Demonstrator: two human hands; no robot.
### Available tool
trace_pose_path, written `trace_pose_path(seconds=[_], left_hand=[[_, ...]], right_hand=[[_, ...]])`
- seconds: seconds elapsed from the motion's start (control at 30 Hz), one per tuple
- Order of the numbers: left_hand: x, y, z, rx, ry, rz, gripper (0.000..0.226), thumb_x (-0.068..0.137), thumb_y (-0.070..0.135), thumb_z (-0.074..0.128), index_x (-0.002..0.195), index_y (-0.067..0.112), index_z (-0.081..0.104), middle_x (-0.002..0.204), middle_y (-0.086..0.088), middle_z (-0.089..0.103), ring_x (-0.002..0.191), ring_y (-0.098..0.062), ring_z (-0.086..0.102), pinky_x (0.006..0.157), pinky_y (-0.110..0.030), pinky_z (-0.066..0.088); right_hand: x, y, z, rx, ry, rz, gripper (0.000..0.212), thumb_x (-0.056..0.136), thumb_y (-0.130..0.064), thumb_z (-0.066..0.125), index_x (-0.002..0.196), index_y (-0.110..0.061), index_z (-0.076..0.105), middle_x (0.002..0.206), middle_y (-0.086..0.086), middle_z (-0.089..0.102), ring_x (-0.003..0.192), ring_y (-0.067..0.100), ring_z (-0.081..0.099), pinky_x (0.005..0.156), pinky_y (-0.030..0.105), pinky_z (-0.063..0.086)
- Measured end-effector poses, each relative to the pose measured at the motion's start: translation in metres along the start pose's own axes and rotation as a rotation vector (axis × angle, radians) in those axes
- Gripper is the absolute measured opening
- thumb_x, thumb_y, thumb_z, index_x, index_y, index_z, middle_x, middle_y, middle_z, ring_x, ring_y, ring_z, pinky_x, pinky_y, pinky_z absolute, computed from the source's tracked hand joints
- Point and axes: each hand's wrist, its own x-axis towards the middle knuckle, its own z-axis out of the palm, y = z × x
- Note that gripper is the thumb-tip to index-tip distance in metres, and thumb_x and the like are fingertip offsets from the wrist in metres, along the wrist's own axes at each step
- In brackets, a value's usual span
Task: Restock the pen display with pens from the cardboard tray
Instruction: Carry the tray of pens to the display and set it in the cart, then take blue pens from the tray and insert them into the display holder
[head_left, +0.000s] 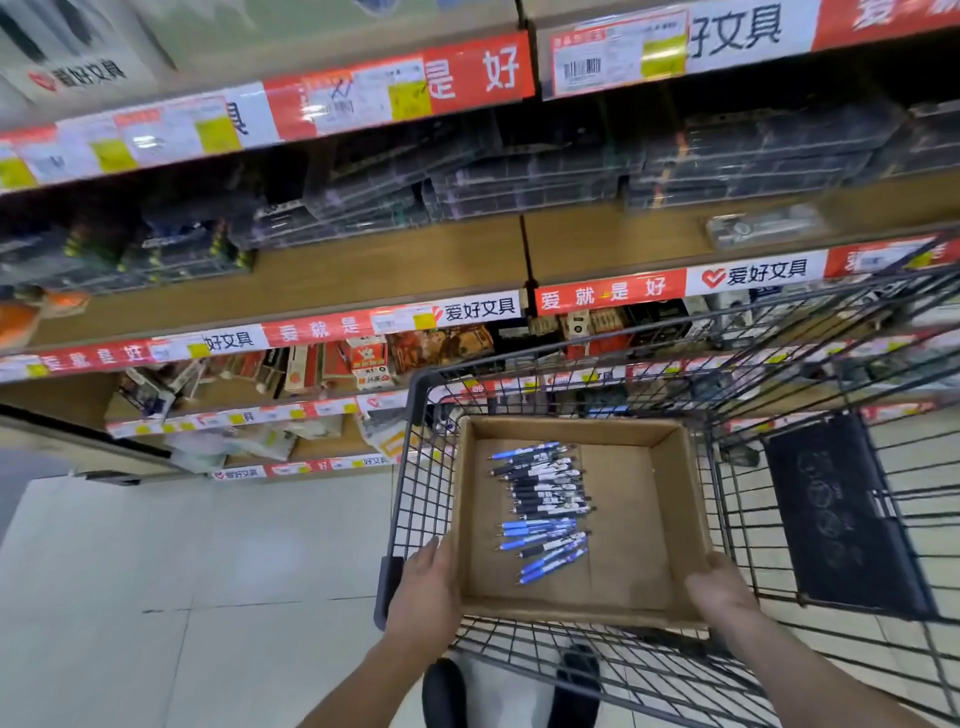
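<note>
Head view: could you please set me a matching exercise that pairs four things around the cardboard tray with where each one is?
Things
1. pens
2. left hand
3. right hand
4. black panel

Places
A. at the near right corner of the cardboard tray
B. lying on the tray's floor, left of its middle
C. inside the cart, to the right of the tray
D. on the tray's left wall, near its front end

Pairs: 1-B; 2-D; 3-A; 4-C
</note>
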Motion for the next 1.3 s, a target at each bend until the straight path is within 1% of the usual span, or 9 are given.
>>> trace_pose_path(seconds=[0.1,0.2,0.33,0.4,0.5,0.67,0.87,1.03,1.3], left_hand=[[-0.018,-0.011,-0.006,0.135,0.016,0.033,0.064,0.100,0.015,0.042,0.159,0.020,0.018,0.165,-0.002,0.022,0.151,-0.021,0.019,0.120,-0.029,0.021],[-0.036,-0.021,-0.006,0.131,0.017,0.069,0.061,0.100,0.019,0.044,0.158,0.017,0.024,0.164,-0.003,0.027,0.151,-0.026,0.019,0.122,-0.033,0.022],[-0.054,-0.029,-0.009,0.126,0.005,0.086,0.055,0.101,0.025,0.046,0.154,0.017,0.035,0.159,-0.001,0.037,0.149,-0.027,0.024,0.121,-0.033,0.025],[-0.064,-0.035,-0.017,0.146,0.018,0.121,0.053,0.099,0.024,0.049,0.151,0.016,0.042,0.156,-0.002,0.042,0.147,-0.028,0.029,0.120,-0.035,0.028],[-0.072,-0.049,-0.028,0.166,0.081,0.175,0.049,0.092,0.019,0.059,0.140,0.013,0.056,0.144,-0.007,0.057,0.137,-0.033,0.044,0.114,-0.039,0.038],[-0.073,-0.050,-0.071,0.135,0.054,0.222,0.059,0.095,0.025,0.051,0.152,0.019,0.038,0.157,0.000,0.039,0.146,-0.029,0.029,0.122,-0.034,0.021],[-0.067,-0.042,-0.130,-0.045,0.067,0.375,0.056,0.097,0.021,0.050,0.151,0.019,0.037,0.153,0.001,0.045,0.140,-0.021,0.034,0.115,-0.026,0.025],[-0.061,-0.069,-0.178,0.015,0.004,0.544,0.060,0.098,0.030,0.050,0.154,0.020,0.033,0.156,0.001,0.042,0.143,-0.020,0.034,0.118,-0.028,0.023],[-0.034,-0.081,-0.221,0.135,-0.100,0.669,0.058,0.098,0.023,0.047,0.154,0.017,0.031,0.157,-0.002,0.040,0.144,-0.024,0.032,0.119,-0.034,0.023]], right_hand=[[-0.021,-0.012,0.003,-0.057,-0.016,-0.038,0.064,0.094,-0.013,0.057,0.153,-0.011,0.033,0.140,0.016,0.056,0.124,0.036,0.056,0.107,0.042,0.045],[-0.059,-0.025,0.009,-0.131,-0.046,-0.109,0.067,0.098,-0.023,0.058,0.156,-0.016,0.025,0.151,0.010,0.047,0.126,0.030,0.055,0.103,0.036,0.045],[-0.093,-0.031,0.029,-0.194,-0.178,-0.233,0.053,0.092,-0.012,0.058,0.144,-0.019,0.050,0.144,0.003,0.056,0.124,0.025,0.058,0.105,0.028,0.044],[-0.117,-0.027,0.041,-0.228,-0.211,-0.312,0.043,0.091,-0.008,0.053,0.132,-0.018,0.060,0.132,0.003,0.064,0.120,0.025,0.060,0.096,0.023,0.043],[-0.154,-0.022,0.062,-0.253,-0.168,-0.473,0.031,0.093,-0.015,0.054,0.121,-0.022,0.063,0.119,0.003,0.071,0.111,0.026,0.066,0.084,0.025,0.046],[-0.198,-0.017,0.105,-0.241,0.008,-0.584,0.027,0.090,-0.022,0.053,0.115,-0.023,0.061,0.108,0.004,0.072,0.102,0.027,0.066,0.079,0.032,0.046],[-0.233,-0.030,0.134,0.083,0.253,-0.392,0.044,0.090,-0.015,0.060,0.134,-0.016,0.056,0.117,0.013,0.068,0.110,0.032,0.061,0.090,0.035,0.047],[-0.252,-0.042,0.144,0.246,0.411,-0.250,0.039,0.090,-0.015,0.061,0.129,-0.016,0.059,0.115,0.018,0.069,0.108,0.036,0.062,0.089,0.038,0.050],[-0.264,-0.063,0.166,0.314,0.401,-0.089,0.035,0.091,-0.022,0.063,0.125,-0.010,0.063,0.123,0.013,0.070,0.112,0.033,0.066,0.094,0.036,0.051]])
